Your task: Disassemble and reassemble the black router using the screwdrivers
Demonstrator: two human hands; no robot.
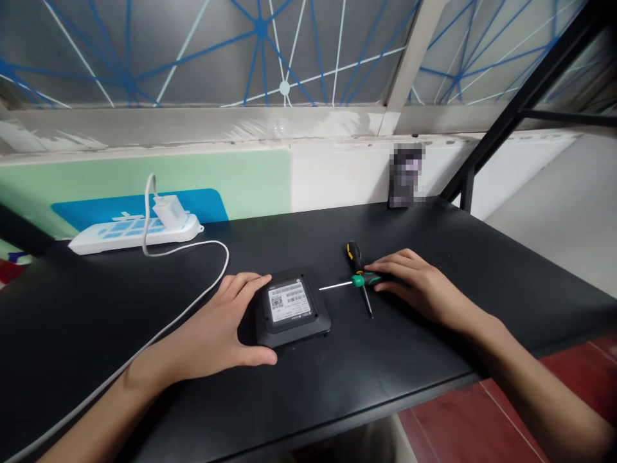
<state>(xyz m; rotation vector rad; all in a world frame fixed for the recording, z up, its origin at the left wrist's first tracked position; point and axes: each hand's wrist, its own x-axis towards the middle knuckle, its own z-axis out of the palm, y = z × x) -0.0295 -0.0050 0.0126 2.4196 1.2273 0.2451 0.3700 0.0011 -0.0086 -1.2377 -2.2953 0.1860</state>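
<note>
A black square device (pixel 292 305) with a white printed label lies on the black table. My left hand (pixel 229 325) is spread around its left side, the fingers at the back edge and the thumb at the front edge. To the right of the device lies a green-and-black screwdriver (pixel 357 281), its tip pointing at the device. It crosses a yellow-and-black screwdriver (pixel 353 253), whose shaft points toward the front. My right hand (pixel 409 280) has its fingers closed around the end of the green-and-black handle.
At the back left of the table (pixel 270 247) lies a white power strip (pixel 116 236) with a charger (pixel 169 212) plugged in. Its white cable (pixel 190 307) runs down past my left forearm. A pixelated upright object (pixel 405 177) leans near the back wall.
</note>
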